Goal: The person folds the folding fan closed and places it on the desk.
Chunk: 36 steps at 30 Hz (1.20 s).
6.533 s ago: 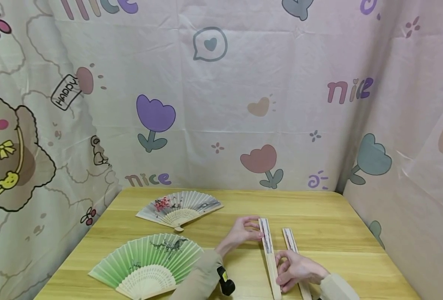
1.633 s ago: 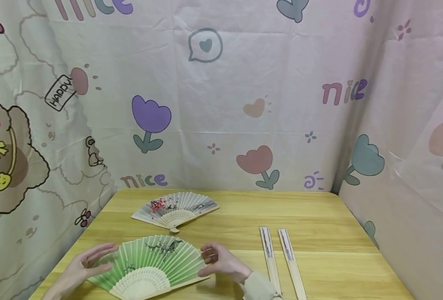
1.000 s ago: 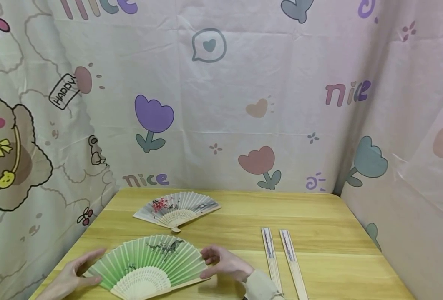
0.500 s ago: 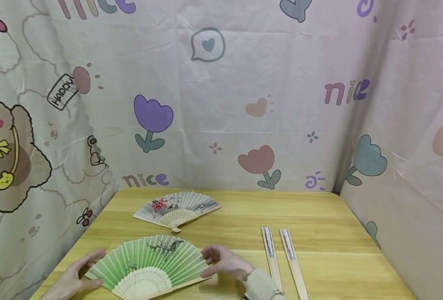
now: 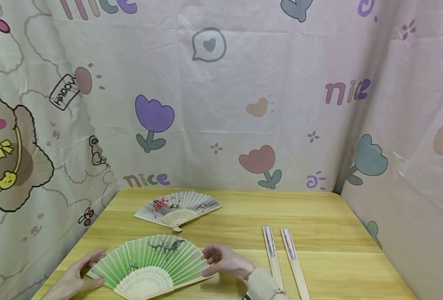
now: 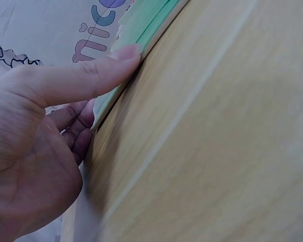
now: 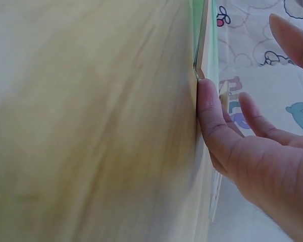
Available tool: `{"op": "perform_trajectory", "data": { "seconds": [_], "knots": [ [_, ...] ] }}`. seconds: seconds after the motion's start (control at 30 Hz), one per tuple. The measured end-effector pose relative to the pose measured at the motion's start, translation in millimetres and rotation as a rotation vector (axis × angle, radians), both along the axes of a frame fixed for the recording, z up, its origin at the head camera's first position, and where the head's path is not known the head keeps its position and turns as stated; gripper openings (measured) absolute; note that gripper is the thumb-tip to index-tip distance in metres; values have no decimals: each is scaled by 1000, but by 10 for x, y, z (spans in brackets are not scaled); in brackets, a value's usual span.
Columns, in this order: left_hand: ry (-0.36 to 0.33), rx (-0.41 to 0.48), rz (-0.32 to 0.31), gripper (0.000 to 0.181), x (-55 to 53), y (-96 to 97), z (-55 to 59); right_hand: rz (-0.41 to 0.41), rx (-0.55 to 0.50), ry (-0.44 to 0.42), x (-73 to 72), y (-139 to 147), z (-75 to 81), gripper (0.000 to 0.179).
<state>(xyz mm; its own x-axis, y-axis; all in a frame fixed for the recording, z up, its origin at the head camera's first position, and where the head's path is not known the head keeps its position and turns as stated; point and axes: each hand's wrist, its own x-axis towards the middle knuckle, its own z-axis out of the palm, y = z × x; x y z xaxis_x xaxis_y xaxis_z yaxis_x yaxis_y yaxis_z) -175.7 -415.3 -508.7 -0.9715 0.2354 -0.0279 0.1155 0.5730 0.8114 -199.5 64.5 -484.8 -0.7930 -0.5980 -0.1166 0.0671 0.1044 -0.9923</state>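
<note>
A green folding fan (image 5: pixel 185 260), spread wide with a dark branch print, lies at the table's front left. My left hand (image 5: pixel 72 278) holds its left corner. In the left wrist view the thumb (image 6: pixel 122 56) lies on the fan's edge, with the other fingers curled at its corner. At the right corner is my right hand (image 5: pixel 227 262), fingers loosely bent. One fingertip (image 7: pixel 208 93) touches the end of the fan's outer stick in the right wrist view, while the other visible fingers stand apart from it.
Behind lies a second spread fan (image 5: pixel 180 210), grey-white with red blossoms. Two folded fans, a left one (image 5: pixel 272 254) and a right one (image 5: pixel 294 260), lie side by side to the right on the wooden table (image 5: pixel 281 204). A printed curtain (image 5: pixel 214 96) hangs around.
Earlier both hands were at a folded fan, which now lies beside the other. They moved left to the green fan; the left hand then came down to its corner. The last half second shows little motion.
</note>
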Motion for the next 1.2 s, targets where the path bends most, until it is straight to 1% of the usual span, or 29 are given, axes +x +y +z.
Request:
{"op": "perform_trajectory", "data": {
  "seconds": [0.1, 0.27, 0.4, 0.53, 0.6, 0.67, 0.8, 0.87, 1.03, 1.1, 1.2],
  "knots": [
    [13, 6, -4, 63, -5, -1, -8, -1, 0, 2, 0, 2, 2, 58],
    [12, 20, -19, 65, -11, -12, -12, -3, 10, 12, -3, 5, 9, 57],
    [19, 25, -58, 70, -13, -25, -10, 3, 0, -4, -8, 10, 13, 56],
    [27, 54, -111, 75, -14, -37, -8, 9, -10, -21, -10, 15, 11, 57],
    [33, 67, -119, 77, -14, -38, -6, 10, -13, -25, -10, 17, 10, 57],
    [41, 65, -113, 77, -14, -39, -3, 9, -14, -22, -11, 17, 10, 57],
    [49, 31, -76, 76, -9, -41, 10, 9, -12, -15, -9, 18, 3, 57],
    [29, 9, -45, 74, -6, -43, 22, 12, -15, -14, -6, 22, -3, 57],
    [-71, -39, 69, 70, -12, -34, 74, 21, -28, -21, -5, 26, -9, 57],
    [-104, -54, 99, 73, -18, -30, 95, 20, -32, -24, -8, 23, -10, 57],
    [-146, -42, 128, 75, -15, -26, 113, 16, -35, -26, -7, 20, -12, 57]
  ]
}}
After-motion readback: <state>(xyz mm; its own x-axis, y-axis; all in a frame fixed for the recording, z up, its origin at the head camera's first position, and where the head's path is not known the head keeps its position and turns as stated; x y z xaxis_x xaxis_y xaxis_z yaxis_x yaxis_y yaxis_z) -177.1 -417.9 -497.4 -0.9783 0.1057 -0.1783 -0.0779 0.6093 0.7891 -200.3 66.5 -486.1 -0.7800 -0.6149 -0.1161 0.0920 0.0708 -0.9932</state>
